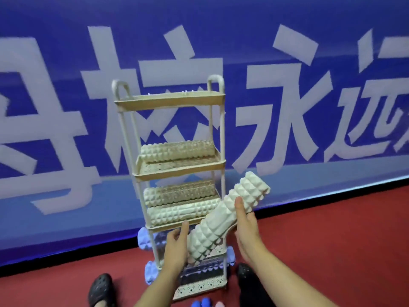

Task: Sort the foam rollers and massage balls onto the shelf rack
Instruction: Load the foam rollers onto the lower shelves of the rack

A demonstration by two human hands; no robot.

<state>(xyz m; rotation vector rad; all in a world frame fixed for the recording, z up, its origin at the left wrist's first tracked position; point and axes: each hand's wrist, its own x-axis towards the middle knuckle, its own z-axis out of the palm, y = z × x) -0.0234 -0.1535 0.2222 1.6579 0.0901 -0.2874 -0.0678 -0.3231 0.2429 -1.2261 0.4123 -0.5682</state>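
A cream knobbly foam roller (228, 214) hangs tilted in front of the beige shelf rack (170, 100), its upper end to the right. My left hand (177, 244) holds its lower end and my right hand (245, 229) grips its middle from the right. One cream roller (177, 149) lies on the second shelf. Two more cream rollers (179, 192) (181, 212) lie on the third shelf. Blue-purple rollers (145, 239) (150, 272) stick out of the lower tiers. The top shelf looks bare.
The rack stands on red floor (332, 229) against a blue banner wall with large white characters (287, 107). Black clogs (101, 289) (244, 273) flank the rack's base. Blue (200, 303) and pale pink (220, 304) balls lie on the floor at the frame's bottom edge.
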